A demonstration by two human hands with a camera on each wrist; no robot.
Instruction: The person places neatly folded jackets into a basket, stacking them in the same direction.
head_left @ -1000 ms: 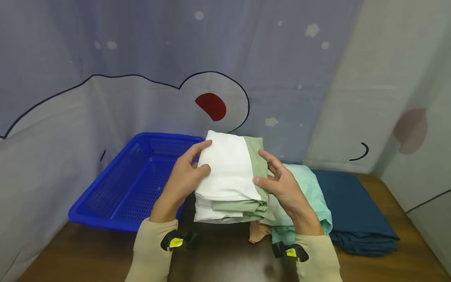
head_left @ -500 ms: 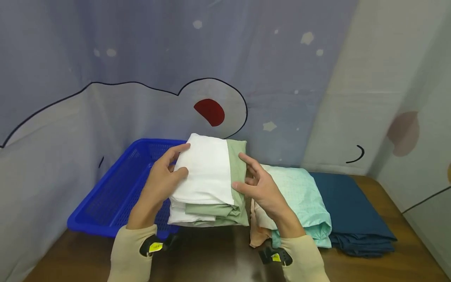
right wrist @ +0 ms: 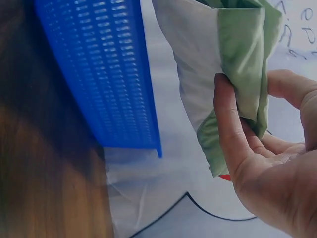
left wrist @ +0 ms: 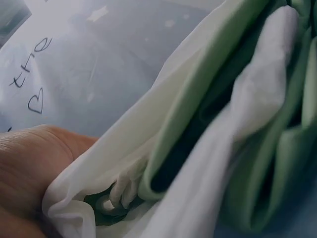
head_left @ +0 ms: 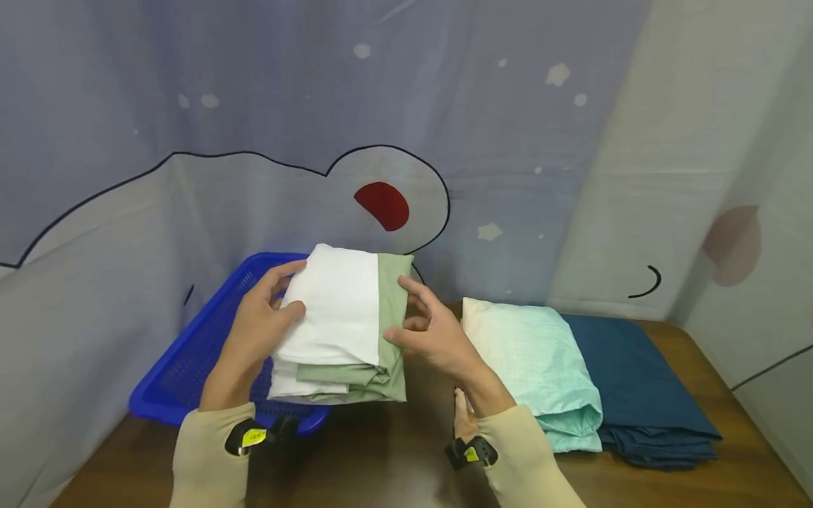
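Note:
Between both hands, a folded white-and-green cloth (head_left: 333, 303) is held up in front of the blue basket (head_left: 190, 360). My left hand (head_left: 257, 317) pinches its white left edge, thumb on top. On the green right side, my right hand (head_left: 435, 331) grips with the thumb above and the other fingers curled behind or under. In the left wrist view, the cloth's layers (left wrist: 193, 124) hang in loose folds. From the right wrist view, the green edge (right wrist: 242, 64) sits between thumb and fingers. The cloth hides the basket's right part in the head view.
A folded mint-green cloth (head_left: 533, 367) lies on the wooden table (head_left: 394, 458), with a folded dark blue cloth (head_left: 641, 381) right beside it. A peach-coloured piece of cloth (head_left: 465, 416) shows by the right wrist. A printed curtain (head_left: 483, 127) closes off the back.
Both hands have carried the folded white-and-green cloth left, from beside the basket to over its right part. More of the mint-green cloth now shows.

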